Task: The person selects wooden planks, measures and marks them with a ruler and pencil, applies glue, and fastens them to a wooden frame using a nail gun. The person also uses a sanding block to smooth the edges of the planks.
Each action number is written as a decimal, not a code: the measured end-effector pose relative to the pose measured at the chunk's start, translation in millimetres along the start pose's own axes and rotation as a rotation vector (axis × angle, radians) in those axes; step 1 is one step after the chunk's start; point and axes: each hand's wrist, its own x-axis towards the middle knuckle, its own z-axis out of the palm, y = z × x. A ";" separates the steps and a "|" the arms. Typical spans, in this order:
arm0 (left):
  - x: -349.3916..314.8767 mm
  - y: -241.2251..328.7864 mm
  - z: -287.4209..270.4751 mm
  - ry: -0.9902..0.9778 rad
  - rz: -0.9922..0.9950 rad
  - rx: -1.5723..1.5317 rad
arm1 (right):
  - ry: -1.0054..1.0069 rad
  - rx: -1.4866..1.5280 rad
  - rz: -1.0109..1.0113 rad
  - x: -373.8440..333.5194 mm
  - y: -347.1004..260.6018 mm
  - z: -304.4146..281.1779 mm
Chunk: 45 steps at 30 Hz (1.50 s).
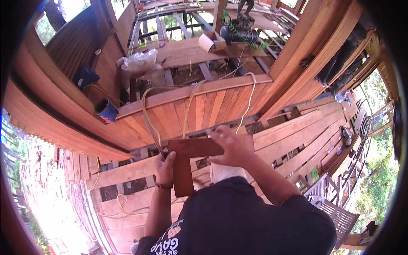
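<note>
Two short reddish-brown wooden boards meet at a corner in front of my body: a crosswise board [195,148] and a lengthwise board [183,178] running back toward my shirt. Whether they are joined, I cannot tell. My left hand [164,169] grips the boards' left edge near the corner, thumb on top. Over the right part of the crosswise board, my right hand [233,148] is open with fingers spread and slightly blurred. It hides part of that board, so contact is unclear.
Beyond the boards stands a low plank wall [204,106] with yellowish cables [146,110] draped over it. A blue can [106,110] sits at its left end. Gaps break the plank floor [293,136]. Farther back are a cardboard box [212,41] and compressor [238,35]; a slatted chair [338,216] stands right.
</note>
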 end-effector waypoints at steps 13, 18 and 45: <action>111.8 -38.1 29.8 0.078 -0.041 -0.153 | -0.078 1.388 1.020 -6.2 65.9 107.8; 174.6 -51.8 113.5 0.019 -0.026 -0.061 | 0.092 1.769 1.165 60.8 133.1 127.0; 344.1 -134.6 288.9 -0.049 -0.503 0.017 | -0.082 1.586 1.439 144.0 389.3 176.3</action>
